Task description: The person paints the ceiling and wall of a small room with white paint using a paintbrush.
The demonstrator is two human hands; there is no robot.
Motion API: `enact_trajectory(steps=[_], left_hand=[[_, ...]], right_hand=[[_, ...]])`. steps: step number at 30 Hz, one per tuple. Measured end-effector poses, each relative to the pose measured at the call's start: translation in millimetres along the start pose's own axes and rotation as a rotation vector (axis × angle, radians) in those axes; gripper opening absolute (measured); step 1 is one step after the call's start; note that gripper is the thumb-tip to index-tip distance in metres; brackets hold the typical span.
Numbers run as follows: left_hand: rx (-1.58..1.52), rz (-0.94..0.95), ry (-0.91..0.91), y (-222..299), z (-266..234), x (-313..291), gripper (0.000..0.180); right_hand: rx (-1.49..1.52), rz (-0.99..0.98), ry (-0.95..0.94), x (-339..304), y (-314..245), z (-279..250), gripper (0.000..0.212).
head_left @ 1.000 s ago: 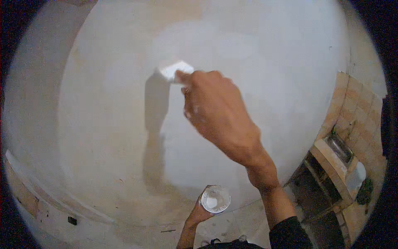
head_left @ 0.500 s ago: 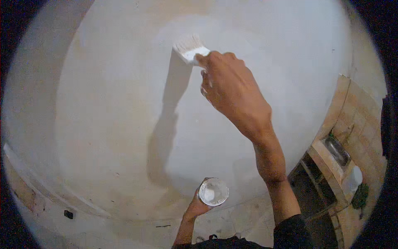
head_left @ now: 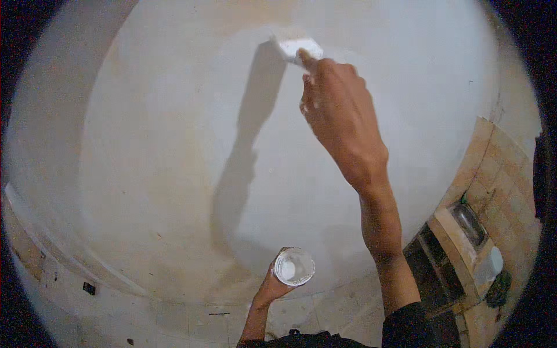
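Two sets of fingers are engaged. Those of the right hand point(head_left: 348, 119) close on a flat white brush point(head_left: 297, 49), gripping it near the base of the bristles; the handle is hidden within the hand. Those of the left hand point(head_left: 274, 287) curl around the side of a round, open cup point(head_left: 304, 276); the far fingertips are hidden.

The brush is at the upper middle of the pale wall point(head_left: 156, 133), bristles pointing up and to the left. Its shadow point(head_left: 258, 98) meets its left edge, which suggests contact, but blur prevents confirmation. The cup is well below, near the body, mouth facing the camera, with white material point(head_left: 288, 268) visible inside.

Step in hand, as judged: spreading a white coat with the brush. The wall is whiter around the brush and to the right; yellowish areas show at the left, lower down and along the top edge.

A further stroke calls for even bristle pressure, overlap with the whiter area, and a steady cup. Reloading calls for bringing brush and cup together.

Outward to the right, a counter point(head_left: 458, 246) with a dark recessed basin point(head_left: 469, 225) stands against tiles point(head_left: 502, 174).
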State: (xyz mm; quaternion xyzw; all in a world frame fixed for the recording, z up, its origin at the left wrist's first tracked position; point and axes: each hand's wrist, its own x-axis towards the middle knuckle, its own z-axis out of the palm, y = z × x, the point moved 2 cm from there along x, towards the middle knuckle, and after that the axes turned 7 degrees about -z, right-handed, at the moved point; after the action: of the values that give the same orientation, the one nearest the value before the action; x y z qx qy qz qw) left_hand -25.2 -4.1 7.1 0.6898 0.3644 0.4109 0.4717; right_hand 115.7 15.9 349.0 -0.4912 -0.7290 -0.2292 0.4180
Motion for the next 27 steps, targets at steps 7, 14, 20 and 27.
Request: enact_trajectory(steps=[7,14,20,27], left_hand=[[-0.055,-0.022,-0.028,2.7,-0.7,-2.0,0.07],[-0.042,0.008,-0.012,13.3,1.0,-2.0,0.072],[0.058,-0.001,-0.01,-7.0,0.2,0.4,0.074],[-0.011,-0.076,-0.059,21.7,1.0,1.6,0.072]], right_hand=[[0.077,-0.04,0.027,-12.2,-4.0,-0.3,0.026],[0.068,-0.222,-0.061,-19.6,-18.5,2.3,0.027],[0.011,-0.13,0.101,-5.9,-14.4,24.9,0.031],[0.0,-0.257,0.262,1.3,-11.3,-10.6,0.029]])
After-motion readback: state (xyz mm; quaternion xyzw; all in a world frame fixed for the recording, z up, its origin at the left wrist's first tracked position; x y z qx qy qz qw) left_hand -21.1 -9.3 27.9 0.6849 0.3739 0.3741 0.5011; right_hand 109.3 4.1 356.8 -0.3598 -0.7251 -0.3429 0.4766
